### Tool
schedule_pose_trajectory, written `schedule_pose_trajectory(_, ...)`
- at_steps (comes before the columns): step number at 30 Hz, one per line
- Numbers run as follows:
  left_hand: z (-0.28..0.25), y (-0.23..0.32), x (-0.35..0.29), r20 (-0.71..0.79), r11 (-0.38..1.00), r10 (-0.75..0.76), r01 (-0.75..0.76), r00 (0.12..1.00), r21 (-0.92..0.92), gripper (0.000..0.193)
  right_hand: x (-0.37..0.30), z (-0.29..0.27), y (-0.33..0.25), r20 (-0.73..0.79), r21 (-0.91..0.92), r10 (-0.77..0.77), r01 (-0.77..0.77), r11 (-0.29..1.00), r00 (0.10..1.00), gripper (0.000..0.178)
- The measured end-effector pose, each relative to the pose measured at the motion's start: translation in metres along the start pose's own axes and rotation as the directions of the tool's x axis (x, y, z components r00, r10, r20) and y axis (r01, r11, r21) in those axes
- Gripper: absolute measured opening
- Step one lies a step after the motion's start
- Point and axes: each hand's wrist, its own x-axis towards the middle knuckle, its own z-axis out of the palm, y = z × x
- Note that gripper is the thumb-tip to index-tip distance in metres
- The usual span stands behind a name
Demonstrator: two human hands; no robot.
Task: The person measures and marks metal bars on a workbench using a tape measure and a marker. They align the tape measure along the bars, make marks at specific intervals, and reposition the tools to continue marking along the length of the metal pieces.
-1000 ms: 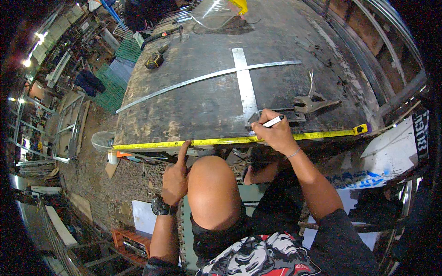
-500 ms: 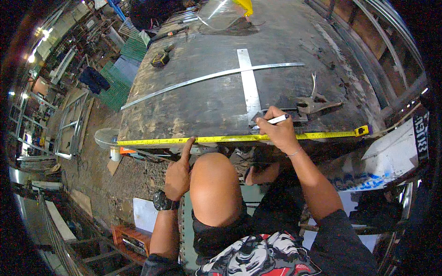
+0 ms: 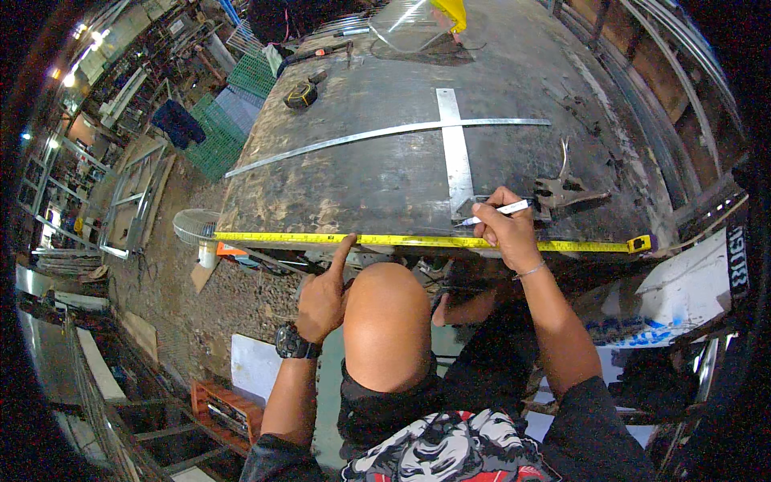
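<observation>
A yellow tape measure (image 3: 418, 240) is stretched along the near edge of a dark worktable (image 3: 361, 193), its case at the right end. My left hand (image 3: 323, 301) touches the tape with its outstretched index finger, the other fingers curled and holding nothing. Pinched in my right hand (image 3: 516, 239) is a white marker pen (image 3: 514, 207), tilted with its tip just above the tape, near the lower end of a flat metal bar (image 3: 455, 165). A long thin metal strip (image 3: 321, 147) crosses that bar. Locking pliers (image 3: 562, 193) lie right of the pen.
A second tape measure (image 3: 301, 95) lies at the table's far left. Beyond it are a tool with an orange-marked handle (image 3: 321, 52) and a yellow object (image 3: 451, 14). A fan (image 3: 195, 226) stands off the left corner. My bent knee (image 3: 388, 321) is close below the edge.
The view has shifted slightly, so the table and tools appear further right. My left finger stays on the tape, and my right hand keeps the marker pen near the bar's lower end.
</observation>
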Motion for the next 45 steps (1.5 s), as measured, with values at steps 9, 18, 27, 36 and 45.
schedule_pose_trajectory(9, -0.006, 0.005, 0.0, 0.0, 0.999, 0.042, -0.042, 0.999, -0.009, 0.082, -0.001, -0.003, 0.0, 0.008, 0.054, 0.001, -0.001, 0.999, 1.0, 0.022)
schedule_pose_trajectory(18, 0.004, -0.018, -0.008, -0.297, 0.992, 0.045, -0.077, 0.954, -0.095, 0.062, -0.004, -0.001, 0.002, -0.012, 0.124, -0.011, 0.012, 0.992, 1.0, 0.027)
schedule_pose_trajectory(27, 0.021, -0.073, -0.017, -0.499, 0.649, -0.518, -0.061, 0.695, -0.759, 0.025, -0.004, -0.002, 0.001, -0.067, 0.003, 0.015, -0.015, 1.0, 0.998, 0.026)
schedule_pose_trajectory(36, -0.016, -0.127, -0.006, -0.644, 0.885, -0.392, 0.079, 0.657, -0.458, 0.076, -0.001, -0.014, 0.012, -0.039, 0.006, -0.053, 0.053, 0.999, 0.998, 0.025)
schedule_pose_trajectory(45, -0.027, -0.158, -0.004, -0.597, 0.909, -0.391, 0.196, 0.701, -0.367, 0.084, -0.002, -0.017, 0.014, -0.258, 0.025, 0.036, -0.03, 0.999, 0.966, 0.02)
